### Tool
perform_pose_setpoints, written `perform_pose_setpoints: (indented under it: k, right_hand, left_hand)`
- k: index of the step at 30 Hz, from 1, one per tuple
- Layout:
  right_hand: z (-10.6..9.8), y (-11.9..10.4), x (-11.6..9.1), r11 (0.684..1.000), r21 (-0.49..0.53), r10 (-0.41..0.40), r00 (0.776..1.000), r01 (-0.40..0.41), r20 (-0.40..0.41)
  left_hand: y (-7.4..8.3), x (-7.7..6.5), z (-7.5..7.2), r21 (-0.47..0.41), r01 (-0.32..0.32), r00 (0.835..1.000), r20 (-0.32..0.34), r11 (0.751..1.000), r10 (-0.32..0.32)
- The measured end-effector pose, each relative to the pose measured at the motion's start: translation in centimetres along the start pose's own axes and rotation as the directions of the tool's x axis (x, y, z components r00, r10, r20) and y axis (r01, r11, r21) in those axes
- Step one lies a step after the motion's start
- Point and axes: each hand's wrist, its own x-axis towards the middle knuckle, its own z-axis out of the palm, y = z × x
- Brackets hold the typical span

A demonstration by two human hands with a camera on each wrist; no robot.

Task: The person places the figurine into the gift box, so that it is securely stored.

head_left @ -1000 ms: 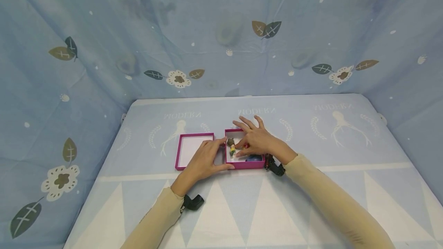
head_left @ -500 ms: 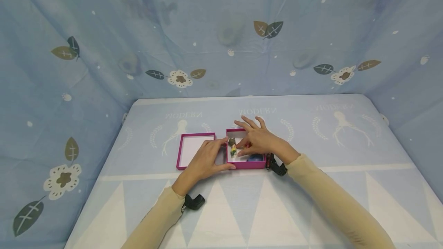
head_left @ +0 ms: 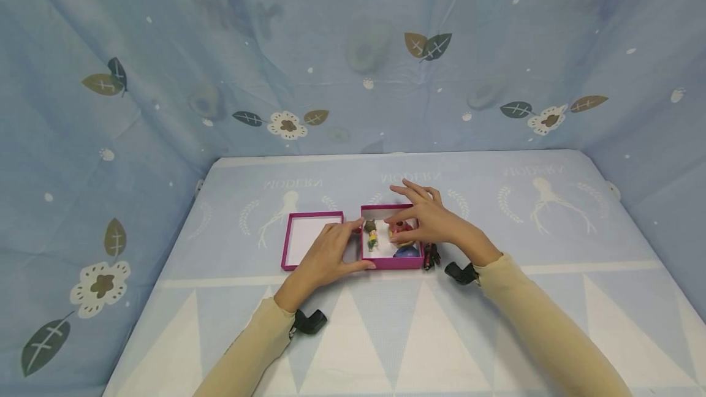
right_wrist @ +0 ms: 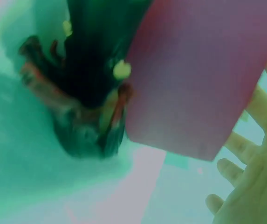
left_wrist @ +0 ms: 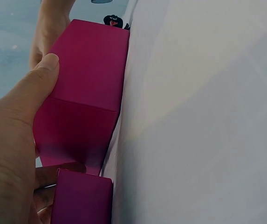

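My left hand (head_left: pixel 325 256) grips the left side of a shallow magenta box (head_left: pixel 393 264), its thumb against the front wall. In the left wrist view, that thumb presses the box's wall (left_wrist: pixel 89 65). My right hand (head_left: pixel 436 222) reaches over the box's right side. Its thumb and index finger lie either side of a small red-and-yellow figurine (head_left: pixel 399 225); the hand partly hides it. A dark-haired figurine (head_left: pixel 371 234) in yellow and green lies along the left of the box, and a blue rounded item (head_left: pixel 406 252) is in the front right corner.
The magenta-rimmed lid (head_left: pixel 285 241), white inside, lies left of the box. Against the box's right wall is a dark figurine (head_left: pixel 430 257) with red details. A patterned cloth covers the table (head_left: pixel 353 336), and a blue curtain (head_left: pixel 353 54) hangs behind.
My right hand has shifted to the right and slightly back, uncovering more of the red-and-yellow figurine and the dark one outside. The left hand keeps its hold on the box.
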Motion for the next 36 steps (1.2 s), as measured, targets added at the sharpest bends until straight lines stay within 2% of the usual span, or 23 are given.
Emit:
perform_pose_setpoints:
  k: [8, 14, 18, 26, 31, 36]
  right_hand:
    - [-0.9, 0.4, -1.8, 0.998, 0.042, 0.046, 0.996, -0.043, -0.074]
    - [-1.0, 1.4, -4.3, 0.997, 0.076, 0.035, 0.983, -0.021, -0.179]
    - [-1.0, 2.2, -6.3, 0.990, 0.127, 0.081, 0.974, -0.055, -0.211]
    - [-0.6, 3.6, -9.1, 0.968, 0.205, 0.178, 0.970, -0.142, -0.168]
    - [0.1, 3.7, -9.7, 0.959, 0.218, 0.204, 0.976, -0.183, -0.077]
    - [0.9, 3.7, -9.7, 0.962, 0.198, 0.197, 0.980, -0.186, -0.040]
  left_hand:
    - [0.0, -0.1, 0.0, -0.004, 0.011, 1.000, 0.018, 1.000, -0.011]
    - [-0.1, -0.1, 0.1, -0.006, -0.010, 1.000, 0.004, 1.000, 0.010]
    - [-0.1, 0.0, 0.2, 0.001, -0.026, 1.000, -0.008, 1.000, 0.026]
    - [-0.2, 0.0, 0.1, 0.000, -0.032, 0.999, -0.012, 0.999, 0.032]
    - [-0.1, 0.0, 0.0, -0.004, -0.021, 1.000, -0.006, 1.000, 0.021]
    - [-0.1, 0.0, 0.0, 0.001, -0.025, 1.000, -0.005, 1.000, 0.025]
